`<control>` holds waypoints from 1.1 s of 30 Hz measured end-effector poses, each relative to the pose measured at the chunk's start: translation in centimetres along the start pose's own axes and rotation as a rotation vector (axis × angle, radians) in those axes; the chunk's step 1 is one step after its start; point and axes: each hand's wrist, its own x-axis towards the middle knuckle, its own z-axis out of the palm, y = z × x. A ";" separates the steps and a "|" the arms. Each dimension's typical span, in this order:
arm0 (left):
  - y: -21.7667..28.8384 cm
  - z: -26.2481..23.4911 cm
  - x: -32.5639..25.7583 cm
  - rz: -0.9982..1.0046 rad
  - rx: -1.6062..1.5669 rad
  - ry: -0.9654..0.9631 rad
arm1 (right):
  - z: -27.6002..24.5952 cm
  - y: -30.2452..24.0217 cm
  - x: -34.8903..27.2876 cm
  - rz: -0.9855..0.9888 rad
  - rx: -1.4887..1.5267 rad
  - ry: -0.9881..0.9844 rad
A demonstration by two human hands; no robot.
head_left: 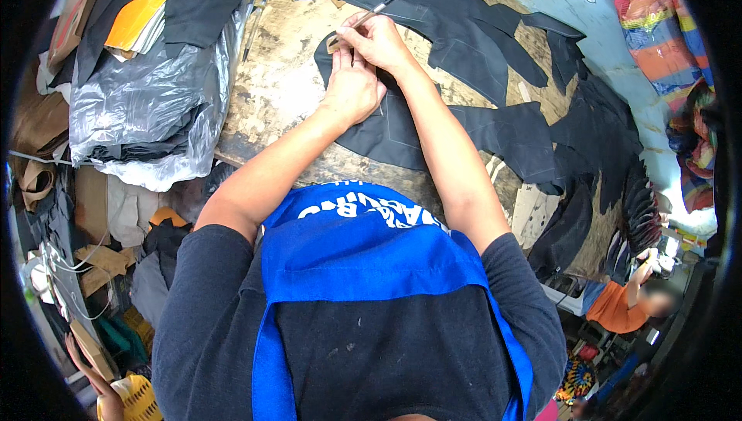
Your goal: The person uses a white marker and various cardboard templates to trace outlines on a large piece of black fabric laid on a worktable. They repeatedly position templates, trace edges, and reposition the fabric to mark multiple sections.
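Observation:
My right hand (379, 41) is closed round a slim silver-and-dark pen (375, 11), its upper end pointing away to the right. Just below it, my left hand (352, 93) lies flat, fingers stretched out over the far left end of a black sheet of leather or cloth (390, 131). A small tan piece (334, 42), perhaps a cardboard template, shows at the left fingertips; my hands hide most of it. The pen's writing tip is too small to make out. Faint pale outlines run across the black sheet.
More black sheets (464, 42) cover the far and right parts of the worn wooden table (270, 73). Pens (253, 27) lie to the left. Beside them sits a clear plastic bag (147, 104) with black material, under an orange-covered pad (135, 23). Another person (618, 305) is at lower right.

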 end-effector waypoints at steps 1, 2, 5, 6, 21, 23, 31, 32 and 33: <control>-0.1 0.0 0.0 0.018 0.013 0.020 | 0.3 0.1 0.2 -0.064 -0.045 -0.020; -0.2 0.1 -0.1 0.029 -0.007 0.031 | 0.4 0.2 0.4 -0.081 -0.083 -0.031; -0.3 0.2 0.0 0.055 -0.021 0.085 | 0.4 0.0 0.7 -0.167 -0.268 -0.078; -0.3 0.2 0.0 0.060 -0.012 0.108 | 0.3 -0.2 0.8 -0.196 -0.332 -0.099; -0.4 0.5 0.4 0.028 -0.051 0.112 | 1.4 -2.0 1.0 -0.189 -0.415 0.021; -0.3 0.2 0.5 0.008 -0.096 0.067 | 1.7 -1.9 1.2 -0.186 -0.457 0.094; 0.0 -0.7 0.4 -0.059 -0.047 0.068 | 0.7 -1.0 2.1 -0.054 -0.507 0.250; 0.0 -0.7 0.5 -0.065 -0.071 0.077 | 0.4 -0.9 2.1 -0.057 -0.518 0.258; 0.0 -0.7 0.5 -0.082 -0.089 0.049 | 0.1 -0.8 2.0 -0.047 -0.524 0.265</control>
